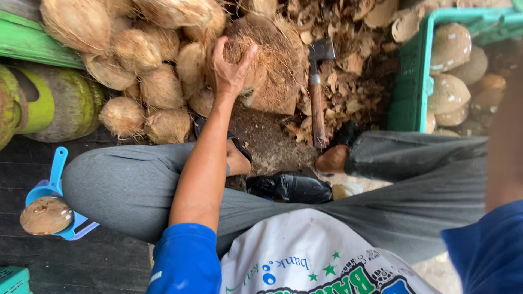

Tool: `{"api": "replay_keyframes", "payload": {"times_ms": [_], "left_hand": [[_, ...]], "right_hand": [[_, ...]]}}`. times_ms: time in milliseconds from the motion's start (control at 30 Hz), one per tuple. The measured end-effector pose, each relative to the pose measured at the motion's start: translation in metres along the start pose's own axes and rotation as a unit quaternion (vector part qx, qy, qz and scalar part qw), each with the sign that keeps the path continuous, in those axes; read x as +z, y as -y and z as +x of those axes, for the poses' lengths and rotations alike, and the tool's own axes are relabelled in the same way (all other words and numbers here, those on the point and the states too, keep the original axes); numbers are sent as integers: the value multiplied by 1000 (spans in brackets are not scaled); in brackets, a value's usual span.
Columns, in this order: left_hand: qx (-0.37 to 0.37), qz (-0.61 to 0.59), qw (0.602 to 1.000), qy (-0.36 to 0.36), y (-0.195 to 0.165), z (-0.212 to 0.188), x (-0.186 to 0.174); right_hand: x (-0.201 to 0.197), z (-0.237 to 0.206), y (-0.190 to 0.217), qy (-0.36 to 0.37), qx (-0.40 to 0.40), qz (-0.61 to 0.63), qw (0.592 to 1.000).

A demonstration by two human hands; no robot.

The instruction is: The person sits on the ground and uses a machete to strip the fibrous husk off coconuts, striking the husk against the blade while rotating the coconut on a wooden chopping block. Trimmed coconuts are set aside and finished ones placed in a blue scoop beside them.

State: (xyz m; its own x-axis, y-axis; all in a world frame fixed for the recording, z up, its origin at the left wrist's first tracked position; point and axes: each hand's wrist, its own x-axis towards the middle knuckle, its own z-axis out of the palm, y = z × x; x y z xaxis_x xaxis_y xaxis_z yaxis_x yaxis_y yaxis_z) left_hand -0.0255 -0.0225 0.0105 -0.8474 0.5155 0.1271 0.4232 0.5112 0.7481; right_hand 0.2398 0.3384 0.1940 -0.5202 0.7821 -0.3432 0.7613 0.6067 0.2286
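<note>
Clearly, my left hand (229, 68) lay spread over a husked coconut (269, 62), right hand unseen; that loose hold could slip toward the hatchet (317, 87).

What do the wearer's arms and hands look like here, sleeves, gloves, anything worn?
Left hand is bare: no glove, ring or watch visible. Left arm is bare up to a short bright blue sleeve with a small white mark near its hem. On the right only a blurred blue sleeve and upper arm show; the right hand is out of view.
</note>
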Motion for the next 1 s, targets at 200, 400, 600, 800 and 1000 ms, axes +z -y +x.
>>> {"api": "replay_keyframes", "payload": {"times_ms": [200,400,600,800,1000], "left_hand": [[-226,-83,971,4,-8,17,2],[-291,-209,933,-26,-10,17,-1],[-344,-70,936,-13,-30,10,-12],[-194,114,961,-160,-46,-14,7],[-145,58,986,-57,-7,-14,-6]], "right_hand": [[46,-61,177,64,-105,372,920],[104,-132,295,311,16,736,601],[110,-123,297,305,-16,856,416],[124,-131,297,284,-65,843,451],[102,-146,291,298,-70,839,449]]}}
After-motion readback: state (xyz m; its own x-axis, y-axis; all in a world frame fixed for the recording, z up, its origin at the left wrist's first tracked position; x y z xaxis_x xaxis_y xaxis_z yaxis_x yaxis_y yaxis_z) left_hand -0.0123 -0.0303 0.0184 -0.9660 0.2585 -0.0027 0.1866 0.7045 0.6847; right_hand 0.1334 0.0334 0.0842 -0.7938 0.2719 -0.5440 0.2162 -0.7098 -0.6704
